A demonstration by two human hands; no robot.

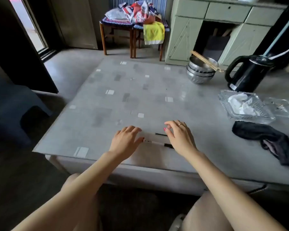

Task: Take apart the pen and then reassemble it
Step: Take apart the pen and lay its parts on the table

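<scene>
Pen parts lie on the grey table (140,90) between my hands, near the front edge. A thin white piece with a black end (157,143) lies closest to me, and a short black piece (160,134) lies just behind it. My left hand (126,139) rests palm down at the left end of the parts, its thumb tip touching the white piece. On the right, my right hand (178,135) hovers over the other end with fingers curled and apart, covering that end. Neither hand holds anything.
A clear plastic tray with crumpled paper (245,105) and a dark cloth (265,139) lie at the right. Stacked metal bowls with chopsticks (201,70) and a black kettle (247,72) stand at the back right. A stool with cloths (133,22) stands beyond the table.
</scene>
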